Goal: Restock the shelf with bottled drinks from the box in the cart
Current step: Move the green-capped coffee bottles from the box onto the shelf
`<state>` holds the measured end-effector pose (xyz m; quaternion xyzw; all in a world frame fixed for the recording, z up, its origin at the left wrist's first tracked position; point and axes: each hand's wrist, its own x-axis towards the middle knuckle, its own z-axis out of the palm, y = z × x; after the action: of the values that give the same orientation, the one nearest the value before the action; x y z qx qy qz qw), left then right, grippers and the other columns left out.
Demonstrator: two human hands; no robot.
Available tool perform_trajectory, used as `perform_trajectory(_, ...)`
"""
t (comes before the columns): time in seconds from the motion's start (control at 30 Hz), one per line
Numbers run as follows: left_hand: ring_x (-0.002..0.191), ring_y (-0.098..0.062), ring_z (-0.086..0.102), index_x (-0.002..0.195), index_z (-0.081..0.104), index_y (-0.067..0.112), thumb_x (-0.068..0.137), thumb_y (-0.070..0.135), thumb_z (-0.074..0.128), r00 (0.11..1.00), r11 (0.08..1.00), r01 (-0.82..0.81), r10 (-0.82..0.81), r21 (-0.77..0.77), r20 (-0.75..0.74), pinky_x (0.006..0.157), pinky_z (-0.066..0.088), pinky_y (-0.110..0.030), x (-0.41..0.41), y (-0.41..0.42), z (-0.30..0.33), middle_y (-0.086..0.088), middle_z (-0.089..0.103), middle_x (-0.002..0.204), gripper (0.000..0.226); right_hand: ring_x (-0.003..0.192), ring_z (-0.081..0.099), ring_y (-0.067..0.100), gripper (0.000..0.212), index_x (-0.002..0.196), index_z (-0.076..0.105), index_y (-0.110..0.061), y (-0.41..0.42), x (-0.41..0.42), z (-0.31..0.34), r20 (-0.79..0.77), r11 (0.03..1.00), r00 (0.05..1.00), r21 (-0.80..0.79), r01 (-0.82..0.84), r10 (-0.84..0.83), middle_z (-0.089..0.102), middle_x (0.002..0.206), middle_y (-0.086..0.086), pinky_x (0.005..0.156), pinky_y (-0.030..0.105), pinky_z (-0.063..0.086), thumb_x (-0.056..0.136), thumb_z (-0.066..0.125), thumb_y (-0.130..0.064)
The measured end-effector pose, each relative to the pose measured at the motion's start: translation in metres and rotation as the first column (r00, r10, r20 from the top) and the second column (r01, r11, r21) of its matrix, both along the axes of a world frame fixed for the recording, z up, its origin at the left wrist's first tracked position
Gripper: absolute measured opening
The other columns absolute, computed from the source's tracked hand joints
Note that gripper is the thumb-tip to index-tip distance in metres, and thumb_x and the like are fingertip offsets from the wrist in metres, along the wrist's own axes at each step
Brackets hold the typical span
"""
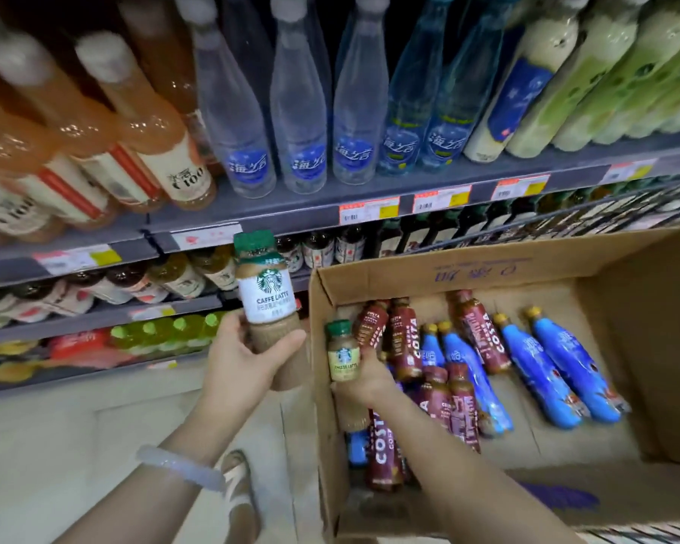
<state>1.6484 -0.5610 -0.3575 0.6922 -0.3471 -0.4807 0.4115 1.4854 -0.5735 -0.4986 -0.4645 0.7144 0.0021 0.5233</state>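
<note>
My left hand (248,359) grips the bottom of a white-labelled caffe latte bottle (266,292) with a green cap, upright in front of the shelves. My right hand (364,376) holds a smaller green-capped latte bottle (343,355) upright at the near left corner of the cardboard box (625,327). Inside the box lie several maroon Costa bottles (405,339) and several blue bottles (566,371) on their sides. The grey shelf (311,210) runs across the middle, with lower shelves behind my left hand holding small bottled drinks (181,276).
The top shelf carries orange drink bottles (146,123), clear and blue water bottles (299,111) and pale green bottles (589,72). Price tags (370,209) line the shelf edge. The cart's wire rim (566,225) shows behind the box. Light floor and my shoe (238,488) are below.
</note>
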Motion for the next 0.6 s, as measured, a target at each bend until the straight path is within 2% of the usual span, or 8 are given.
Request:
perform_trajectory(0.07,0.09,-0.006,0.06,0.11,0.047,0.018,0.07,0.011,0.079,0.999,0.999,0.032,-0.032,-0.003,0.008,0.077,0.049,-0.025,0.012,-0.005,0.001,0.007,0.061,0.099,0.052,0.111,0.058,0.024,0.07,0.126,0.043,-0.012,0.0,0.002,-0.004,-0.036,1.0,0.999,-0.017,0.02,-0.021,0.059,0.121,0.007,0.097,0.033,0.046,0.068,0.08,-0.027)
perform_trajectory(0.13,0.096,-0.011,0.062,0.112,0.048,0.021,0.064,0.019,0.085,0.998,0.998,0.063,-0.063,-0.005,0.007,0.085,0.05,-0.032,0.023,-0.01,0.004,0.004,0.062,0.106,0.06,0.104,0.061,0.023,0.065,0.121,0.049,-0.009,0.001,0.002,0.0,0.001,0.996,0.997,-0.042,0.08,-0.08,0.063,0.115,0.007,0.094,0.034,0.048,0.066,0.082,-0.02)
perform_trajectory(0.2,0.099,-0.012,0.063,0.114,0.048,0.021,0.059,0.027,0.085,0.997,0.996,0.082,-0.082,-0.018,-0.004,0.086,0.05,-0.032,0.034,-0.015,0.009,0.002,0.063,0.109,0.067,0.093,0.061,0.02,0.054,0.109,0.052,-0.01,0.004,-0.001,0.01,0.049,0.986,0.99,-0.091,0.137,-0.133,0.065,0.107,0.008,0.088,0.032,0.05,0.064,0.082,-0.011)
perform_trajectory(0.27,0.101,-0.013,0.062,0.116,0.048,0.023,0.056,0.031,0.083,0.995,0.995,0.093,-0.094,-0.027,-0.016,0.088,0.05,-0.033,0.046,-0.017,0.016,0.003,0.063,0.111,0.07,0.088,0.062,0.022,0.051,0.098,0.051,-0.018,0.009,-0.005,0.032,0.119,0.949,0.96,-0.162,0.269,-0.252,0.066,0.102,0.01,0.086,0.039,0.052,0.061,0.084,-0.006)
perform_trajectory(0.33,0.102,-0.014,0.061,0.112,0.047,0.025,0.062,0.025,0.086,0.993,0.992,0.117,-0.117,-0.052,0.003,0.089,0.049,-0.033,0.06,-0.019,0.027,0.004,0.062,0.109,0.064,0.086,0.064,0.023,0.047,0.095,0.054,-0.018,0.012,-0.003,0.068,0.214,0.893,0.915,-0.227,0.388,-0.343,0.068,0.099,0.01,0.08,0.04,0.054,0.061,0.084,-0.004)
perform_trajectory(0.4,0.101,-0.014,0.06,0.11,0.047,0.025,0.064,0.023,0.084,0.989,0.986,0.144,-0.143,-0.08,0.021,0.089,0.049,-0.033,0.075,-0.021,0.035,0.005,0.062,0.108,0.059,0.084,0.065,0.019,0.042,0.095,0.057,-0.019,0.013,0.008,0.11,0.294,0.862,0.895,-0.287,0.418,-0.337,0.07,0.096,0.007,0.071,0.028,0.054,0.065,0.082,-0.002)
perform_trajectory(0.5,0.102,-0.012,0.061,0.108,0.051,0.027,0.055,0.038,0.085,0.982,0.977,0.188,-0.188,-0.105,0.012,0.093,0.05,-0.039,0.1,-0.023,0.054,0.01,0.063,0.107,0.064,0.085,0.065,0.013,0.044,0.098,0.059,-0.018,0.008,0.047,0.172,0.412,0.824,0.877,-0.387,0.413,-0.246,0.071,0.095,0.002,0.072,0.021,0.052,0.064,0.083,-0.003)
perform_trajectory(0.6,0.093,-0.002,0.06,0.093,0.049,0.035,0.064,0.023,0.085,0.978,0.964,0.207,-0.204,-0.165,0.032,0.09,0.049,-0.034,0.133,-0.025,0.079,0.019,0.06,0.097,0.048,0.079,0.065,0.002,0.045,0.102,0.06,-0.015,0.0,0.099,0.227,0.478,0.781,0.863,-0.47,0.411,-0.166,0.071,0.091,-0.002,0.069,0.014,0.05,0.065,0.082,-0.003)
